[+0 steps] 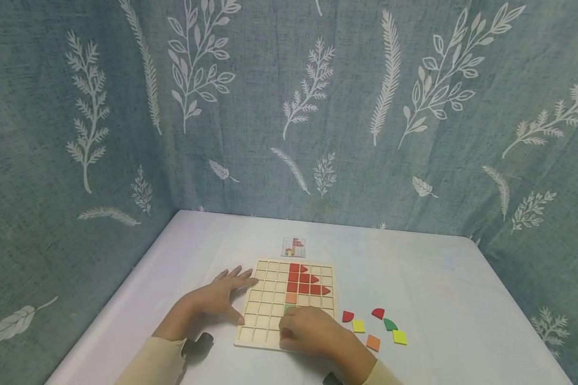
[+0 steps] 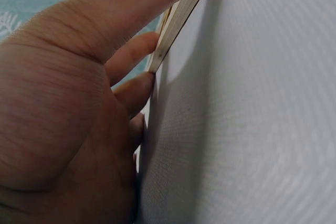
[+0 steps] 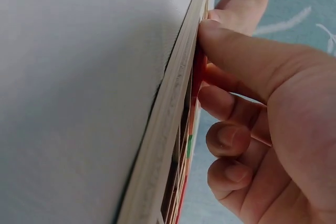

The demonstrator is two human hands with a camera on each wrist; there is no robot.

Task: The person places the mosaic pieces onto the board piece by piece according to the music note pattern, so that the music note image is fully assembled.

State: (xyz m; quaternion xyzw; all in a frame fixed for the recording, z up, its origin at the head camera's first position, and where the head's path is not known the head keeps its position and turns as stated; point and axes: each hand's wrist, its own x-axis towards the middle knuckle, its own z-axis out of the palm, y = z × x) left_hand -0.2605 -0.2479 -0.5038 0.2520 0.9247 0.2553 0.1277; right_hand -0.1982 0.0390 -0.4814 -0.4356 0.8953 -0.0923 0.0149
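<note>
fingers of the right hand (image 1: 313,330) pinch a red piece (image 3: 198,72) at the grid board (image 1: 265,309) beneath them; the left hand (image 1: 217,299), fingers spread wide, touches the board's left edge; beyond both hands' fingers lies a picture card (image 1: 294,247).

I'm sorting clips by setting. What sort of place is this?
Probably an indoor tabletop play or filming corner: leaf-patterned fabric hangs behind a white table, which bears a grid board and loose coloured tiles.
</note>
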